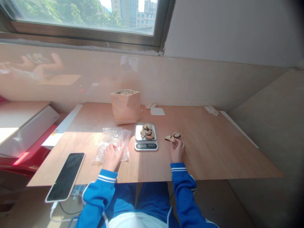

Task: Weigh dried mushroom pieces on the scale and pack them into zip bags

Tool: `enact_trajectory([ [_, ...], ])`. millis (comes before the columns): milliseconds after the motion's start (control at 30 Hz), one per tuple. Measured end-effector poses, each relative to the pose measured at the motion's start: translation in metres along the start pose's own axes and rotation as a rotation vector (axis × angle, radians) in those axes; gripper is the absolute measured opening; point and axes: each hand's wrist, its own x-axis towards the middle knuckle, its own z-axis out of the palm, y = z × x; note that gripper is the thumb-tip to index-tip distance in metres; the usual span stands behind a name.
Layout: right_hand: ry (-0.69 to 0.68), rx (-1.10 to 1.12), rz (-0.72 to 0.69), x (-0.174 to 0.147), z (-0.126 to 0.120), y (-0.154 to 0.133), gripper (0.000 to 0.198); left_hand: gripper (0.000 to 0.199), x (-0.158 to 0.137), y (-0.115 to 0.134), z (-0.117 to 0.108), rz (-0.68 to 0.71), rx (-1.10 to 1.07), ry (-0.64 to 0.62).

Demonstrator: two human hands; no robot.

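My left hand lies on a stack of clear plastic zip bags, its fingers apart. To the right of the bags, a small kitchen scale carries a heap of brown, curved dried slices. The digits on its display are too small to read. Right of the scale, my right hand has its bent fingertips closed on the edge of a dried slice. Another dried slice rests on the table just beyond those fingers.
An open brown paper bag stands behind the scale. A white paper and crumpled tissue lie near the wall, with more tissue at the far right. A phone with a cable overhangs the table's front left edge.
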Motion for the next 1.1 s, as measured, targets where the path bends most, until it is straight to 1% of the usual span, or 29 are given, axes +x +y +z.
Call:
enact_trajectory([
  [100, 0.07, -0.187, -0.127, -0.015, 0.0, -0.004, 0.028, 0.021, 0.001, 0.005, -0.002, 0.023, -0.056, 0.011],
  [167, 0.07, -0.243, -0.182, -0.027, 0.0, -0.01, 0.026, 0.017, 0.003, 0.011, -0.006, 0.033, -0.108, 0.019],
  [200, 0.045, -0.233, -0.189, -0.033, 0.001, -0.015, 0.025, 0.017, 0.004, 0.014, -0.009, 0.035, -0.122, 0.025],
  [267, -0.049, -0.17, -0.18, -0.047, 0.005, -0.032, 0.024, 0.019, 0.004, 0.022, -0.016, 0.053, -0.154, 0.04],
  [367, -0.276, -0.009, -0.137, -0.068, 0.016, -0.07, 0.021, 0.024, 0.001, 0.039, -0.027, 0.122, -0.251, 0.04],
  [467, -0.516, 0.179, -0.081, -0.087, 0.033, -0.113, 0.02, 0.025, -0.008, 0.061, -0.034, 0.196, -0.358, -0.019],
  [500, -0.575, 0.204, -0.063, -0.091, 0.039, -0.124, 0.02, 0.025, -0.012, 0.067, -0.035, 0.225, -0.391, -0.047],
  [567, -0.634, 0.208, -0.034, -0.094, 0.05, -0.138, 0.019, 0.025, -0.017, 0.077, -0.035, 0.269, -0.445, -0.095],
  [633, -0.64, 0.187, -0.008, -0.091, 0.057, -0.14, 0.02, 0.025, -0.021, 0.081, -0.036, 0.252, -0.486, -0.097],
  [667, -0.635, 0.185, 0.011, -0.088, 0.058, -0.137, 0.022, 0.025, -0.021, 0.082, -0.037, 0.214, -0.505, -0.073],
  [800, -0.645, 0.204, 0.1, -0.066, 0.052, -0.117, 0.031, 0.024, -0.012, 0.081, -0.046, 0.019, -0.575, 0.097],
  [867, -0.696, 0.18, 0.049, -0.054, 0.047, -0.109, 0.033, 0.025, -0.004, 0.083, -0.051, -0.014, -0.58, 0.141],
  [933, -0.71, 0.137, -0.065, -0.043, 0.044, -0.105, 0.03, 0.026, 0.007, 0.088, -0.056, -0.005, -0.563, 0.144],
  [1000, -0.611, 0.074, -0.168, -0.033, 0.046, -0.099, 0.027, 0.026, 0.018, 0.094, -0.057, 0.021, -0.535, 0.142],
  [1100, -0.394, -0.059, -0.242, -0.02, 0.055, -0.083, 0.027, 0.023, 0.035, 0.102, -0.054, 0.042, -0.507, 0.157],
])
